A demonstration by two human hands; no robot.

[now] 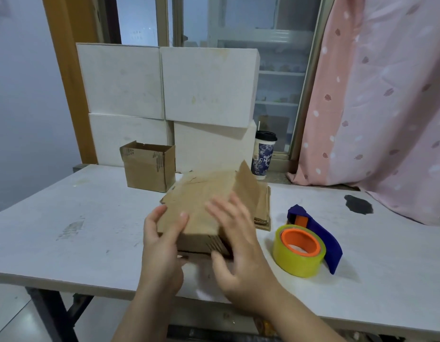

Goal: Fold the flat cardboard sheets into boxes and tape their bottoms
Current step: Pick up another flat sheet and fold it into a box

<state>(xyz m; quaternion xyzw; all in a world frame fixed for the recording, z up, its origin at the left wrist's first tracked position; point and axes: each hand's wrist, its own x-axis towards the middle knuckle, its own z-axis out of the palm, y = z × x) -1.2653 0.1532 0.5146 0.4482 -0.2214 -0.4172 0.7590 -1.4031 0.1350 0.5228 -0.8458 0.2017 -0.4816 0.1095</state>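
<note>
While lifting the top sheet [201, 193] off the stack [263, 211]: opening step.
Left hand [162, 240] gripping its corner, right hand [236, 233] spread flat on it; next, probably squaring it open.

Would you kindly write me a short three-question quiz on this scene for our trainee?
1. True or false: the yellow tape roll with an orange core lies right of the stack of flat brown cardboard sheets.
2. What stands open behind the stack? A small brown cardboard box; B metal tin; C glass jar.
3. Fill in: the roll sits in a ___ plastic dispenser.
Key: 1 true; 2 A; 3 blue.
</note>
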